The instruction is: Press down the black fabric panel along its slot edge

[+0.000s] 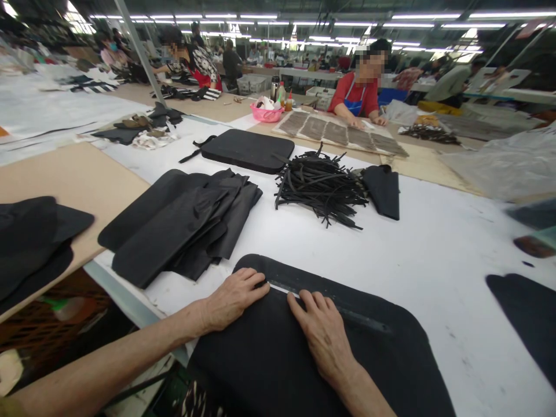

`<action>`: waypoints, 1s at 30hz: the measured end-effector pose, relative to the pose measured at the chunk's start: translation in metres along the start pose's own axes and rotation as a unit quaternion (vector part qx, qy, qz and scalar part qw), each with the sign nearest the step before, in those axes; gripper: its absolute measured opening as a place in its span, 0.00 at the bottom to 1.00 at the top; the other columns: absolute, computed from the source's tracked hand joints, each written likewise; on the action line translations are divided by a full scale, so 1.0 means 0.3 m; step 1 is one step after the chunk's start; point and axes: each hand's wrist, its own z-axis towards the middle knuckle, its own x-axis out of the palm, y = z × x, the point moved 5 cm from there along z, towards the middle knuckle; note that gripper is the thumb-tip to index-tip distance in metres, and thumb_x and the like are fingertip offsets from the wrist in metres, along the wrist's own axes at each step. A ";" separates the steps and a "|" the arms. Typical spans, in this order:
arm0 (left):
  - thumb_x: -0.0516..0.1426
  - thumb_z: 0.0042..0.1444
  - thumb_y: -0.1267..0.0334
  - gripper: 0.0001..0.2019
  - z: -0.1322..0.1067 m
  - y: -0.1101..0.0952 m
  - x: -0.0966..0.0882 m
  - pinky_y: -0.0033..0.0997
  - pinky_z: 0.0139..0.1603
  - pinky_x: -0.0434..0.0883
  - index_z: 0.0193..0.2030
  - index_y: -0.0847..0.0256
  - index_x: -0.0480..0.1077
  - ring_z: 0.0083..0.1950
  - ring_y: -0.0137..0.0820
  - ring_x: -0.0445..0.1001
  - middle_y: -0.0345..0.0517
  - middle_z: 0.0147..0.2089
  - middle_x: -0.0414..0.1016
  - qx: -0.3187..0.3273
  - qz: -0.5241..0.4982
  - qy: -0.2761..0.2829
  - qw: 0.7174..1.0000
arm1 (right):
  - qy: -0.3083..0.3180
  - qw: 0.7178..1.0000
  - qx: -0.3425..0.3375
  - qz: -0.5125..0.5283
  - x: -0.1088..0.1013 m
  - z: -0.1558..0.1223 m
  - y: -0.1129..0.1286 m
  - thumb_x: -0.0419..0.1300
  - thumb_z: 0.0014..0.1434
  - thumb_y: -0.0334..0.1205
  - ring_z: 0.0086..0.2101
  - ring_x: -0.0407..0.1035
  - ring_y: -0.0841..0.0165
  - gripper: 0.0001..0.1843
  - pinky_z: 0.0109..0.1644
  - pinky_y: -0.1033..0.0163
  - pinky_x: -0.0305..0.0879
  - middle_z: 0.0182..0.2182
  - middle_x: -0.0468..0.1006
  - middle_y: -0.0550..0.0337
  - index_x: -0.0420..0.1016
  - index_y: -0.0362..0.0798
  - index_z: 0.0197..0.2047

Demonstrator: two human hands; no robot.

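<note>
A large black fabric panel (373, 347) with rounded corners lies on the white table (434, 255) right in front of me. My left hand (232, 296) rests flat on its upper left edge, fingers stretched out. My right hand (324, 330) lies flat on the panel beside it, fingertips touching a thin grey strip (347, 310) that runs along the panel. Neither hand holds anything.
A stack of black fabric pieces (182, 223) lies to the left, a heap of thin black strips (319, 188) in the middle, a small black piece (384, 191) beside it, a black pad (247, 149) behind. A person in red (358, 95) works across the table.
</note>
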 end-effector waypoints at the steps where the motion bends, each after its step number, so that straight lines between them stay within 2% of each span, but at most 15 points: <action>1: 0.48 0.52 0.78 0.21 0.003 -0.003 0.001 0.41 0.50 0.66 0.53 0.61 0.62 0.48 0.39 0.63 0.51 0.51 0.66 -0.001 0.007 0.013 1.000 | 0.002 1.000 0.000 0.001 0.002 -0.001 0.000 0.53 0.57 0.27 0.37 0.60 0.61 0.23 0.40 0.54 0.56 0.43 0.70 0.54 0.62 0.51 0.55; 7: 0.47 0.53 0.79 0.22 0.007 0.011 0.006 0.40 0.51 0.64 0.54 0.59 0.61 0.49 0.38 0.62 0.48 0.53 0.65 -0.029 0.014 0.033 0.999 | 0.002 1.000 -0.004 0.002 -0.002 -0.001 0.000 0.53 0.56 0.25 0.37 0.60 0.61 0.24 0.40 0.55 0.57 0.43 0.70 0.54 0.63 0.49 0.55; 12: 0.47 0.56 0.76 0.21 -0.002 0.054 -0.006 0.43 0.53 0.64 0.55 0.57 0.62 0.51 0.40 0.63 0.50 0.54 0.64 -0.032 -0.011 0.034 0.999 | 0.002 1.000 -0.006 -0.002 0.001 -0.004 -0.001 0.54 0.56 0.26 0.38 0.60 0.61 0.24 0.41 0.55 0.58 0.43 0.70 0.54 0.62 0.49 0.56; 14: 0.45 0.57 0.75 0.20 0.003 0.069 -0.034 0.39 0.54 0.64 0.53 0.57 0.64 0.53 0.37 0.63 0.49 0.55 0.63 -0.055 -0.077 0.006 0.995 | -0.002 1.000 -0.006 -0.003 0.003 -0.004 -0.002 0.54 0.56 0.28 0.38 0.60 0.61 0.23 0.40 0.55 0.58 0.43 0.70 0.54 0.62 0.50 0.56; 16: 0.44 0.59 0.75 0.18 0.014 0.075 -0.071 0.34 0.53 0.65 0.51 0.58 0.65 0.52 0.33 0.65 0.48 0.54 0.64 -0.111 -0.149 -0.055 0.981 | -0.006 1.000 -0.006 -0.004 0.003 -0.004 -0.002 0.55 0.57 0.29 0.37 0.60 0.62 0.23 0.39 0.55 0.57 0.42 0.70 0.54 0.62 0.50 0.56; 18: 0.43 0.59 0.74 0.17 0.034 0.041 -0.084 0.31 0.52 0.66 0.48 0.59 0.67 0.50 0.31 0.67 0.47 0.50 0.68 -0.136 -0.182 -0.084 0.970 | -0.011 1.000 -0.008 -0.003 0.003 -0.004 -0.001 0.55 0.57 0.30 0.37 0.60 0.62 0.22 0.39 0.56 0.57 0.42 0.70 0.55 0.62 0.50 0.55; 19: 0.43 0.59 0.74 0.17 0.049 0.006 -0.076 0.32 0.52 0.66 0.48 0.59 0.67 0.49 0.31 0.67 0.46 0.48 0.69 -0.123 -0.179 -0.069 0.974 | -0.012 1.000 -0.007 -0.002 0.003 -0.004 -0.001 0.55 0.58 0.30 0.36 0.60 0.62 0.22 0.39 0.56 0.57 0.41 0.69 0.55 0.62 0.50 0.55; 21: 0.45 0.57 0.75 0.16 0.077 -0.080 -0.036 0.35 0.53 0.66 0.48 0.60 0.67 0.49 0.33 0.67 0.46 0.47 0.70 -0.070 -0.149 -0.004 0.986 | -0.014 1.000 -0.006 0.003 0.002 -0.006 -0.001 0.54 0.58 0.31 0.37 0.59 0.62 0.21 0.38 0.56 0.57 0.41 0.69 0.55 0.62 0.50 0.55; 23: 0.48 0.55 0.76 0.18 0.092 -0.143 0.012 0.38 0.55 0.64 0.51 0.62 0.65 0.50 0.35 0.66 0.49 0.49 0.69 -0.049 -0.099 0.050 0.993 | -0.016 1.000 -0.003 0.007 0.001 -0.008 -0.004 0.54 0.59 0.31 0.37 0.59 0.62 0.19 0.38 0.56 0.57 0.40 0.69 0.55 0.62 0.48 0.54; 26: 0.48 0.54 0.77 0.19 0.100 -0.179 0.054 0.40 0.57 0.63 0.52 0.66 0.63 0.51 0.37 0.65 0.52 0.50 0.68 -0.072 -0.019 0.073 0.995 | -0.025 1.000 -0.002 0.013 -0.004 -0.017 -0.014 0.53 0.59 0.31 0.36 0.59 0.63 0.16 0.37 0.57 0.56 0.38 0.69 0.55 0.64 0.46 0.52; 30: 0.46 0.54 0.79 0.21 0.108 -0.191 0.075 0.40 0.54 0.66 0.55 0.69 0.61 0.49 0.38 0.65 0.53 0.49 0.68 -0.084 0.072 0.086 0.990 | -0.031 0.999 0.000 0.020 -0.015 -0.037 -0.040 0.53 0.60 0.32 0.35 0.58 0.64 0.13 0.36 0.58 0.56 0.36 0.69 0.55 0.66 0.45 0.48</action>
